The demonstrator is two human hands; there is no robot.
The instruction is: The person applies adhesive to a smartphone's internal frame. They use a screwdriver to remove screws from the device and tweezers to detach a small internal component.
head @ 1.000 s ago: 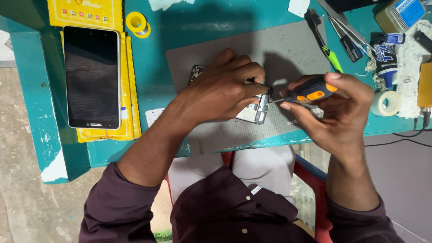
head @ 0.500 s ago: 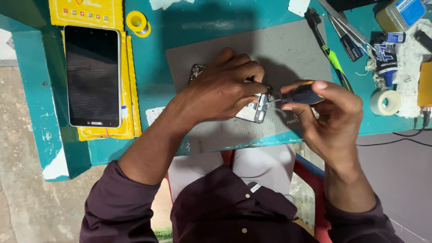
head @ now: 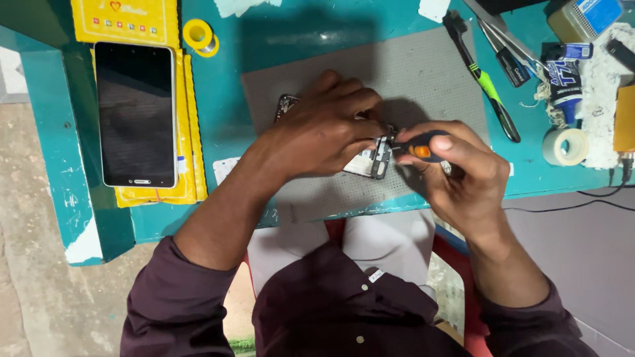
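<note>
Left hand (head: 324, 132) pins an opened phone (head: 372, 158) flat on the grey mat (head: 430, 73) while right hand (head: 463, 175) pinches a screwdriver (head: 417, 147); light, thin, likely fragile, best held by its edges.

Teal workbench (head: 218, 99), grey concrete floor (head: 33, 277), red chair (head: 456, 264).

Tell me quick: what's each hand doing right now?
Left hand: closed over the opened phone, pinning it to the grey mat.
Right hand: closed on the orange-and-black screwdriver.
</note>
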